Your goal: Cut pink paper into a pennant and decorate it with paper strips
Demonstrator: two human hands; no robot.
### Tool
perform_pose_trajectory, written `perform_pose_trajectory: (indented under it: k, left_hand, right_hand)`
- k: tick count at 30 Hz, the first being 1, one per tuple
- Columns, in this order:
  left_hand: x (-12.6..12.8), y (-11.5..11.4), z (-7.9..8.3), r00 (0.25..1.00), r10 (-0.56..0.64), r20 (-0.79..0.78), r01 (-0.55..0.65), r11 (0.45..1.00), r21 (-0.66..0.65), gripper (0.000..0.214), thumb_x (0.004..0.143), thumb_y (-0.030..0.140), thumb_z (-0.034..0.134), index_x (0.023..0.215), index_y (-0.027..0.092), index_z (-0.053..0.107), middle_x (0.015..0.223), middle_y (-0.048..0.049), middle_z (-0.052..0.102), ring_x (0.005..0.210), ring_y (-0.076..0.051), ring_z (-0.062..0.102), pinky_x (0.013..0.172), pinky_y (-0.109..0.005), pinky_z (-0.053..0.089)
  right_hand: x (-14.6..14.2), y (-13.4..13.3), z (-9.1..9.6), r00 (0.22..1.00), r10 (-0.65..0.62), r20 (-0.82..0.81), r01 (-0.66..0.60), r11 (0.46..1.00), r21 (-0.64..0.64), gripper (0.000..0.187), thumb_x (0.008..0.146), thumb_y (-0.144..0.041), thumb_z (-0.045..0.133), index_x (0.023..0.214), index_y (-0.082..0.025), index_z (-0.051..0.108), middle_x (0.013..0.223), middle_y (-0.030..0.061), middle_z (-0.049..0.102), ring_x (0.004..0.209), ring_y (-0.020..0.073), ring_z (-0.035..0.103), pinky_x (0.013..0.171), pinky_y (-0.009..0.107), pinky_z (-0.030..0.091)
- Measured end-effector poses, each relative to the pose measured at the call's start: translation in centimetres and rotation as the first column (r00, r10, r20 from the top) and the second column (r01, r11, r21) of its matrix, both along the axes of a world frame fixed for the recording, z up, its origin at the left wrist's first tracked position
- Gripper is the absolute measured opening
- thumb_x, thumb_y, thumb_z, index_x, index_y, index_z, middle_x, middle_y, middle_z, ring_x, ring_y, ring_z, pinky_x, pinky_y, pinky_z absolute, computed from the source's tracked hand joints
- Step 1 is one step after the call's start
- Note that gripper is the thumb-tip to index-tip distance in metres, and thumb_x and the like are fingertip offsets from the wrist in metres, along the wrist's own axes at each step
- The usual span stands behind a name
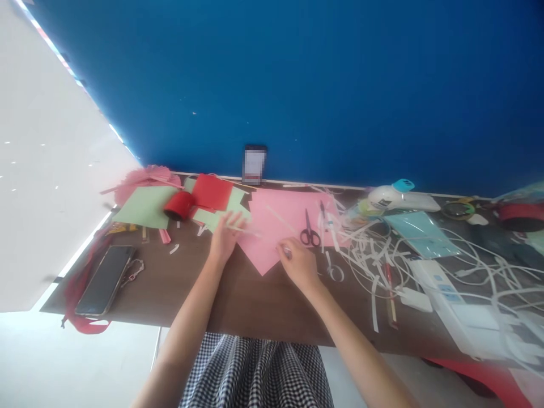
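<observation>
My left hand [226, 235] rests on the brown table [255, 300] at the left edge of a pink paper sheet [280, 221], its fingers pinching the end of a thin white paper strip [244, 229]. My right hand [297, 260] lies on the lower corner of the same pink sheet, fingers curled around something small that I cannot make out. Black-handled scissors [309, 231] lie on the pink sheet just right of my right hand.
Green paper [144, 207], red paper [211, 191] and a red tape roll [179, 205] lie at the left. A phone [105, 280] sits near the front left edge; another phone [254, 164] leans on the blue wall. Many white paper strips [374, 255], a glue bottle [395, 198] and a light blue sheet [420, 232] fill the right.
</observation>
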State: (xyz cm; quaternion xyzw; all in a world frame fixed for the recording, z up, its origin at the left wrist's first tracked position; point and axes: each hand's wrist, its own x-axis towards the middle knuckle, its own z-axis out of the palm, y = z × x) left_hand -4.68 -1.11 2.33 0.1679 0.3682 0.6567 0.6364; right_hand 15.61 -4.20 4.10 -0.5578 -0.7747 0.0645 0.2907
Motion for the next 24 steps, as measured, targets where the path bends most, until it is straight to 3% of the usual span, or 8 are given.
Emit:
perform_pose_trajectory:
  k: [1, 3, 4, 6, 8, 10, 14, 24]
  left_hand:
    - [-0.4, -0.3, 0.5, 0.982, 0.152, -0.112, -0.150, 0.988, 0.033, 0.038, 0.084, 0.036, 0.045, 0.119, 0.021, 0.046, 0.124, -0.0095, 0.052, 0.112, -0.022, 0.051, 0.096, -0.037, 0.037]
    - [-0.6, -1.1, 1.7, 0.833, 0.408, -0.374, -0.370, 0.913, 0.171, 0.044, 0.078, 0.024, 0.055, 0.121, 0.028, 0.044, 0.129, -0.0041, 0.047, 0.122, -0.019, 0.040, 0.103, -0.033, 0.028]
    - [-0.3, -1.6, 2.4, 0.783, 0.395, -0.480, -0.314, 0.918, 0.242, 0.043, 0.075, 0.019, 0.058, 0.116, 0.027, 0.049, 0.130, -0.0035, 0.046, 0.127, -0.019, 0.032, 0.106, -0.033, 0.022]
    - [0.8, -2.6, 3.7, 0.745, 0.204, -0.634, -0.021, 0.958, 0.284, 0.029, 0.071, 0.015, 0.060, 0.099, 0.022, 0.062, 0.119, -0.0074, 0.055, 0.128, -0.023, 0.029, 0.107, -0.038, 0.017]
    - [2.5, -3.1, 4.5, 0.690, -0.049, -0.722, 0.315, 0.919, 0.238, 0.024, 0.067, 0.012, 0.062, 0.089, 0.021, 0.066, 0.109, -0.0093, 0.061, 0.128, -0.027, 0.028, 0.107, -0.045, 0.010]
    - [4.1, -3.3, 4.8, 0.622, -0.144, -0.770, 0.467, 0.857, 0.217, 0.019, 0.068, 0.013, 0.061, 0.084, 0.023, 0.066, 0.104, -0.0084, 0.063, 0.127, -0.027, 0.030, 0.107, -0.047, 0.003]
    - [5.7, -3.1, 3.7, 0.530, -0.142, -0.836, 0.564, 0.795, 0.222, 0.014, 0.071, 0.017, 0.058, 0.079, 0.025, 0.066, 0.092, -0.0067, 0.065, 0.122, -0.027, 0.037, 0.107, -0.047, -0.001]
    - [6.3, -3.2, 2.3, 0.372, 0.018, -0.928, 0.592, 0.766, 0.252, 0.012, 0.074, 0.022, 0.054, 0.073, 0.024, 0.066, 0.080, -0.0075, 0.064, 0.095, -0.025, 0.055, 0.105, -0.046, 0.014]
  right_hand:
    - [0.1, 0.0, 0.0, 1.000, 0.003, 0.009, -0.003, 1.000, -0.005, 0.014, 0.082, -0.021, 0.045, 0.078, -0.021, 0.059, 0.080, -0.0018, 0.066, 0.068, 0.0115, 0.063, 0.053, 0.021, 0.039]
    - [0.3, -0.1, 0.2, 0.999, 0.024, 0.026, -0.024, 1.000, -0.017, 0.014, 0.083, -0.021, 0.045, 0.079, -0.021, 0.058, 0.080, -0.0018, 0.066, 0.069, 0.0115, 0.063, 0.053, 0.021, 0.038]
    - [0.4, -0.1, 0.3, 0.999, 0.041, 0.035, -0.041, 0.999, -0.021, 0.014, 0.083, -0.021, 0.044, 0.079, -0.021, 0.058, 0.081, -0.0017, 0.066, 0.069, 0.0114, 0.063, 0.053, 0.021, 0.038]
    - [0.6, -0.2, 0.6, 0.996, 0.074, 0.047, -0.073, 0.997, -0.019, 0.014, 0.084, -0.021, 0.044, 0.079, -0.021, 0.058, 0.080, -0.0013, 0.066, 0.069, 0.0113, 0.063, 0.053, 0.021, 0.038]
    - [0.8, -0.2, 0.9, 0.994, 0.097, 0.054, -0.097, 0.995, -0.002, 0.014, 0.084, -0.021, 0.044, 0.079, -0.021, 0.057, 0.080, -0.0011, 0.066, 0.069, 0.0111, 0.062, 0.054, 0.020, 0.038]
    - [1.0, -0.3, 1.3, 0.993, 0.101, 0.063, -0.103, 0.994, 0.021, 0.014, 0.084, -0.021, 0.044, 0.080, -0.021, 0.058, 0.079, -0.0009, 0.066, 0.069, 0.0111, 0.062, 0.055, 0.020, 0.038]
    - [1.6, -0.7, 1.7, 0.991, 0.080, 0.108, -0.087, 0.995, 0.055, 0.015, 0.084, -0.022, 0.044, 0.080, -0.020, 0.058, 0.077, -0.0004, 0.066, 0.066, 0.0115, 0.060, 0.054, 0.021, 0.036]
    - [2.4, -1.2, 1.6, 0.948, 0.110, 0.299, -0.147, 0.983, 0.107, 0.017, 0.085, -0.018, 0.043, 0.078, -0.018, 0.058, 0.071, 0.0014, 0.063, 0.059, 0.0128, 0.056, 0.053, 0.023, 0.032]
